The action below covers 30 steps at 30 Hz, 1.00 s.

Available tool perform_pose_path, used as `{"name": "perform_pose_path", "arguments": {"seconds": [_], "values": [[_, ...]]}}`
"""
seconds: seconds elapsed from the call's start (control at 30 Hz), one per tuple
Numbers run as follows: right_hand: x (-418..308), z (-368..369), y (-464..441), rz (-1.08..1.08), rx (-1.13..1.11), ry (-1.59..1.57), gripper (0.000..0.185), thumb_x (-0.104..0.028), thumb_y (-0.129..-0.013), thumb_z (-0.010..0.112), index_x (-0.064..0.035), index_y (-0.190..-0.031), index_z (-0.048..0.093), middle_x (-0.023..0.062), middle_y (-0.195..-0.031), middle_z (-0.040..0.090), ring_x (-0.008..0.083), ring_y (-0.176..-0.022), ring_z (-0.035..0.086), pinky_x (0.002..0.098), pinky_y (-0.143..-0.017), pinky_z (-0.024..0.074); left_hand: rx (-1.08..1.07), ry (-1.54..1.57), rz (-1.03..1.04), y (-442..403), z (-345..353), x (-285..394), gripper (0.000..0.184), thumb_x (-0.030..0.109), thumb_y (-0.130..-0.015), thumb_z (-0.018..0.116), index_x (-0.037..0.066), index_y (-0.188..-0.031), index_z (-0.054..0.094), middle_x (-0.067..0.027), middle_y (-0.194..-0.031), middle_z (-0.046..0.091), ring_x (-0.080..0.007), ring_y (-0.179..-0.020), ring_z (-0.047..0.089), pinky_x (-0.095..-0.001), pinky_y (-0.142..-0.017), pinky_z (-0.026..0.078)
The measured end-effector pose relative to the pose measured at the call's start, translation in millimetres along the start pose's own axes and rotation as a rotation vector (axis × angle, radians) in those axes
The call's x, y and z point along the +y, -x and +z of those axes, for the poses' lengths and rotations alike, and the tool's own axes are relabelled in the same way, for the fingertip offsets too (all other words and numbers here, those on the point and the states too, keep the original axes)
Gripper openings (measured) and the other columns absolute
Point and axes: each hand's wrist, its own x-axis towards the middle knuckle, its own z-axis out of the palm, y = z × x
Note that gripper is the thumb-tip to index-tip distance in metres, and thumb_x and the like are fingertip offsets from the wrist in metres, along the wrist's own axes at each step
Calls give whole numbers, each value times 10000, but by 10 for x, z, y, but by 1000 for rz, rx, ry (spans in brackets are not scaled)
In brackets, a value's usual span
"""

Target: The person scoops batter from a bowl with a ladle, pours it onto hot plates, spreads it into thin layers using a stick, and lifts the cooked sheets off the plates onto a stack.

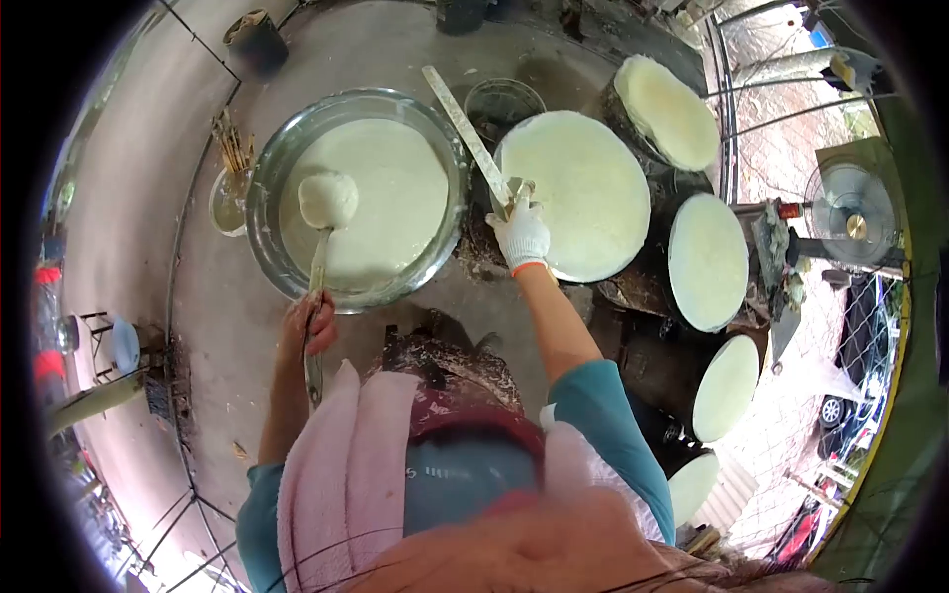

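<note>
My left hand [314,324] is closed around the handle of a long-handled ladle [319,259]. The ladle's bowl, coated in white batter, is over the batter [395,188] that fills much of a wide metal basin [265,237]. On the right, my right hand [521,235], in a white knit glove, grips the lower end of a long flat stick [463,127] spattered white. That hand sits at the left edge of a round pan top covered by a pale, smooth sheet [583,193]. The stick slants up and left, beside the basin's rim.
More round pale sheets [708,262] curve down the right side, with a bulging one [670,111] at the back. Behind the stick stands a dark bucket [504,99]. Thin sticks [232,148] rise from a small tub left of the basin. A fan [852,212] stands far right.
</note>
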Motion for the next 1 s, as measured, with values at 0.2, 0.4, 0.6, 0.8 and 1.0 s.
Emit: {"name": "perform_pose_path", "arguments": {"seconds": [0.2,0.4,0.6,0.8,1.0], "values": [[156,-547,-343,-238,44,118,458,-253,-858,536,-144,-1301,494,164,-900,677,347,-824,657,462,-730,520,44,118,31,38,-108,-93,330,353,-998,424,34,-986,509,38,-551,350,-73,-307,278,-248,-322,233],[469,-2333,-1338,-582,147,73,308,-165,-733,608,-82,-1021,681,171,-945,682,309,-891,651,379,-812,505,188,140,37,-185,324,-145,291,334,-987,449,52,-959,515,56,-552,341,-55,-314,252,-233,-321,217],[1051,-4139,-2423,-398,167,-382,366,-134,-683,695,29,-1009,666,89,-788,663,149,-634,601,271,-611,496,220,297,110,-446,966,-274,281,316,-985,462,41,-961,515,60,-552,336,-48,-311,255,-211,-311,206],[2494,-4287,-3355,-163,446,-1040,304,-78,-726,744,35,-994,660,18,-705,615,84,-520,500,224,-427,350,220,484,226,-583,1620,-354,258,253,-997,437,9,-1017,517,58,-557,356,-33,-300,264,-194,-293,205],[3549,-2946,-3865,-95,566,-1455,353,-33,-784,708,20,-1118,609,-21,-719,578,90,-536,478,232,-468,349,158,443,231,-714,1921,-339,280,231,-1032,347,-10,-1065,485,64,-549,349,-26,-292,280,-187,-274,199]]}}
